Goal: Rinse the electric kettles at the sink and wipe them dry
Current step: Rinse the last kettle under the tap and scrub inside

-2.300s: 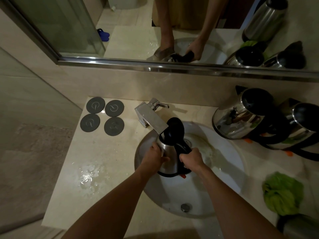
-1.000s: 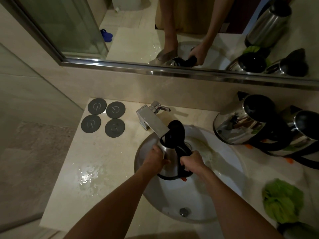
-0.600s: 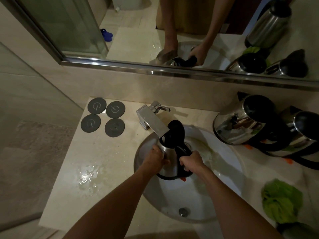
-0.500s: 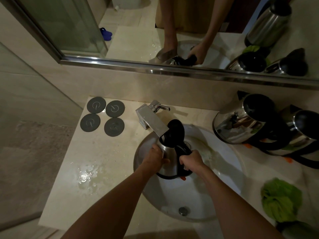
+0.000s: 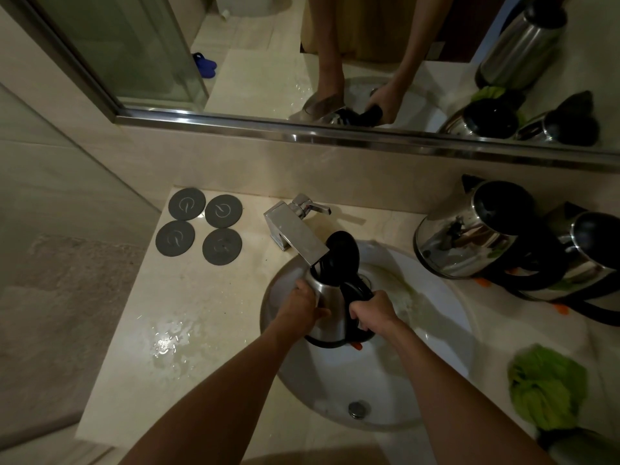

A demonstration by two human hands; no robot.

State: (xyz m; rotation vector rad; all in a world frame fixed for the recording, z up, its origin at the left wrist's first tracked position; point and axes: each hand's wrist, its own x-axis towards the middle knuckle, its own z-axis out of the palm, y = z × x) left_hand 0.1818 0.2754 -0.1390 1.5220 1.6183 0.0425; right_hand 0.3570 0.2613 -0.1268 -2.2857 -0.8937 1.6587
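A steel kettle (image 5: 330, 305) with its black lid raised is held upright over the white sink (image 5: 446, 307), its mouth right under the square chrome tap (image 5: 295, 234). My left hand (image 5: 300, 308) grips the kettle's steel body from the left. My right hand (image 5: 374, 312) grips its black handle. Two more steel kettles (image 5: 469, 236) (image 5: 583, 260) lie tilted on the counter at the right. A green cloth (image 5: 547, 387) lies at the front right.
Several round grey kettle bases (image 5: 201, 226) sit at the counter's back left. A puddle (image 5: 167, 344) wets the counter left of the sink. A mirror (image 5: 302, 55) runs along the back wall. Another steel kettle's top (image 5: 583, 446) shows at the bottom right corner.
Both hands keep their grip on the kettle under the tap; it has barely shifted. The view has moved slightly.
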